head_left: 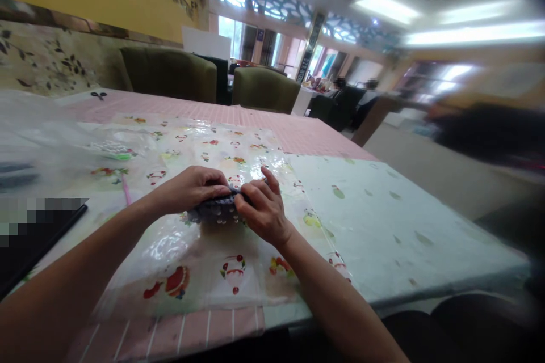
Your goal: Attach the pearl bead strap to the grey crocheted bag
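Observation:
Between my hands, just above the table, is a small dark piece dotted with white, pearl-like beads; its exact kind cannot be made out. My left hand is closed on its upper left edge, thumb and fingers pressed together. At the upper right edge, my right hand pinches the same piece with thumb and index finger, while its little finger sticks up. The fingers partly cover the piece. A thin pink stick lies on the table to the left of my left wrist.
Under my hands lies a clear, fruit-printed plastic cover. A clear plastic bag sits at left, near small white pieces and a green item. Black scissors rest at the far left edge. A dark flat object is at near left. Green chairs stand beyond.

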`<state>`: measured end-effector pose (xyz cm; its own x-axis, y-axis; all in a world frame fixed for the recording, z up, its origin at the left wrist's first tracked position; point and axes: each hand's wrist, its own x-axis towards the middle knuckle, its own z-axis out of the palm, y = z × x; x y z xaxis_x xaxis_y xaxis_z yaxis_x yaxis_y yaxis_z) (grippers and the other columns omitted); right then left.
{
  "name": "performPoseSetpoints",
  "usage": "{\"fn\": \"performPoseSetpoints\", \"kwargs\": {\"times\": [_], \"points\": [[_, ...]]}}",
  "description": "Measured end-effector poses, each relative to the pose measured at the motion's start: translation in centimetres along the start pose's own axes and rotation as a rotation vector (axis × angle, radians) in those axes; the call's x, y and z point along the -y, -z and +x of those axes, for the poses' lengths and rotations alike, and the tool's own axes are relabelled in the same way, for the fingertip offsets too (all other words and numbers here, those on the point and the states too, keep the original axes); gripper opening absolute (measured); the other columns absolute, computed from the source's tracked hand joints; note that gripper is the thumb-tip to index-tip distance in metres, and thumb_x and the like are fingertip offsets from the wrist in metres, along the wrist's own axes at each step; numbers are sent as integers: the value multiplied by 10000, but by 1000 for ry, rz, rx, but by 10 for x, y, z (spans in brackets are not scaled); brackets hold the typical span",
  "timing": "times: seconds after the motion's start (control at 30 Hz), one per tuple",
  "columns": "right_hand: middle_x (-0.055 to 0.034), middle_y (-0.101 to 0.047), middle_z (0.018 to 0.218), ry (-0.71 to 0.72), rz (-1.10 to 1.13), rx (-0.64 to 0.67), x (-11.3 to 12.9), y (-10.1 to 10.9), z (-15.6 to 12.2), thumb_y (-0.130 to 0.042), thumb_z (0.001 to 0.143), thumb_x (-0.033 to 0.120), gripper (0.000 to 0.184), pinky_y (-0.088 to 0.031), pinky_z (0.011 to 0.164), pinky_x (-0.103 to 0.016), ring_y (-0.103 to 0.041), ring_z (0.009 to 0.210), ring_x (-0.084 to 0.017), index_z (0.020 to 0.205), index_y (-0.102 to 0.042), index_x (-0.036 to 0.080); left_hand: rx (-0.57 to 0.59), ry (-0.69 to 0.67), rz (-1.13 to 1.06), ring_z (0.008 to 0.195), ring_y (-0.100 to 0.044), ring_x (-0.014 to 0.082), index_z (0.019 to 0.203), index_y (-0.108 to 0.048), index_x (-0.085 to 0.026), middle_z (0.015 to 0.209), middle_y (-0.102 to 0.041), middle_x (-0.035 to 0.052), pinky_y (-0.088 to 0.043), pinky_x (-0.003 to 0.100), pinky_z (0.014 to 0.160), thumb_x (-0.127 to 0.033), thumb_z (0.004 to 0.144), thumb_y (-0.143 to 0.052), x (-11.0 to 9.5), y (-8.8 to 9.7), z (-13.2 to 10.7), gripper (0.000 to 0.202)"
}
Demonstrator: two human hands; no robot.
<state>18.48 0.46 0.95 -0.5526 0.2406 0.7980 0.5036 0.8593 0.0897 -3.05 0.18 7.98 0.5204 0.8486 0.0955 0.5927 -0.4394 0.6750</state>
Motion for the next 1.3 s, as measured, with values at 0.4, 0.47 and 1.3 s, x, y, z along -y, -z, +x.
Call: {"fn": "performPoseSetpoints", "kwargs": {"times": [0.4,0.47,1.3], "points": [[14,-606,980,-14,7,-32,0,0,0,-524,888,117,185,-233,1205,-518,-554,986,-170,928,-539,297,-90,24,2,679,-583,137,778,-669,-149,734,-683,27,-426,244,642,-427,827,-602,-9,-4,-3,290],[10,-610,965,-8,-17,-48,1,-1,1,-528,885,119,168,-256,1197,-510,-559,963,-169,918,-529,284,-100,16,32,666,-576,130,772,-665,-150,724,-679,22,-415,238,631,-417,831,-599,-9,-4,-3,282],[-1,-650,869,-245,174,52,-3,8,14,-518,949,285,93,-207,1181,-477,-577,903,-171,928,-592,232,40,16,11,771,-595,145,947,-690,-144,835,-687,12,-427,238,703,-303,791,-545,-2,-2,0,266]]}}
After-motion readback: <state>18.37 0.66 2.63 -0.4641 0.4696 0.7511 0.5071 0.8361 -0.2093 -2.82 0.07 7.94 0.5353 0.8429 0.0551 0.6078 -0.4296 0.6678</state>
